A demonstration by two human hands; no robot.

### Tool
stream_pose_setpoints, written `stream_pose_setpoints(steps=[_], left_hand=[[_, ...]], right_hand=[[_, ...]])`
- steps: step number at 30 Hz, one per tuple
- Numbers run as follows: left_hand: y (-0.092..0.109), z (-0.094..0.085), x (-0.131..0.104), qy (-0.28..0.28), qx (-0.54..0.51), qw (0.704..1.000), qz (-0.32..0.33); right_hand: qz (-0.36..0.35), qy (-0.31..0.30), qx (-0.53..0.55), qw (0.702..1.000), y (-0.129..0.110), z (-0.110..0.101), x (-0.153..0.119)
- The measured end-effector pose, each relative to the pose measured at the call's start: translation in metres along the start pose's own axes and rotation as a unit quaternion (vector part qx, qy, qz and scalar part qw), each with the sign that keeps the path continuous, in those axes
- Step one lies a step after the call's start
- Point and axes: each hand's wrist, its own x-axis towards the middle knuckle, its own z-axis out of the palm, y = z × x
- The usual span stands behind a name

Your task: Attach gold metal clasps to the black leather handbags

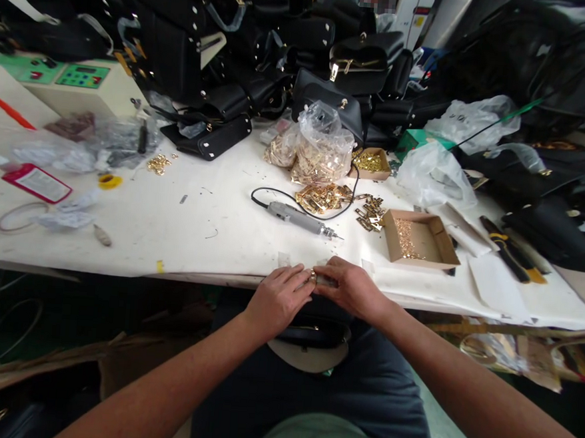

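Observation:
At the table's front edge my left hand (pixel 282 296) and my right hand (pixel 352 286) meet, fingers bent and closed. A small gold metal fitting (pixel 313 275) shows between their fingertips; its exact kind is too small to tell. The fingers of my left hand press over the bag's upper part at the edge. My right thumb and fingers pinch at the fitting, partly hiding it. Below the hands a black handbag (pixel 314 334) with a pale flap (pixel 307 359) lies on my lap. Just beyond, a grey corded rotary tool (pixel 295 217) rests on the table.
Gold fittings (pixel 318 198) lie loose beyond the tool, before plastic bags of fittings (pixel 323 151). A cardboard tray (pixel 434 239) holds tiny copper-coloured pieces. Pliers (pixel 513 254) lie at right. Black handbags (pixel 218 134) crowd the back; a control box (pixel 86 88) stands at left.

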Motion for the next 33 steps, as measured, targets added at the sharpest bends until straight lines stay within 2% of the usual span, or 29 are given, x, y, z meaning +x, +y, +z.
stream_pose_setpoints(steps=[4, 7, 10, 12, 14, 16, 19, 24, 30, 33], left_hand=[[0.000, -0.001, 0.001, -0.004, 0.014, 1.000, 0.006], [0.000, 0.000, 0.000, -0.004, 0.018, 1.000, 0.009], [-0.001, 0.001, 0.000, -0.006, 0.014, 1.000, 0.006], [-0.001, 0.002, -0.001, -0.003, 0.012, 1.000, 0.004], [0.000, 0.002, -0.001, 0.002, 0.010, 1.000, 0.000], [0.001, 0.002, -0.002, 0.005, 0.008, 1.000, -0.004], [0.002, 0.002, -0.002, 0.003, 0.006, 1.000, -0.008], [0.004, 0.004, -0.003, 0.002, 0.006, 1.000, -0.017], [0.003, 0.004, -0.003, 0.012, 0.003, 1.000, -0.013], [0.003, 0.004, -0.004, 0.013, 0.000, 1.000, -0.012]], right_hand=[[-0.007, -0.012, 0.011, 1.000, 0.001, -0.004, 0.002], [0.002, -0.017, 0.049, 0.999, 0.004, -0.016, 0.006], [0.028, 0.068, 0.036, 0.997, 0.008, -0.036, 0.018], [0.037, 0.132, -0.025, 0.990, 0.009, -0.049, 0.033], [0.042, 0.154, -0.103, 0.982, 0.007, -0.057, 0.052], [0.044, 0.122, -0.182, 0.975, 0.003, -0.058, 0.073], [0.045, 0.042, -0.255, 0.965, -0.003, -0.049, 0.105], [0.048, 0.003, -0.254, 0.966, -0.003, -0.037, 0.138], [0.060, -0.014, -0.185, 0.981, 0.004, -0.062, 0.135], [0.073, 0.007, -0.056, 0.996, 0.011, -0.078, 0.122]])
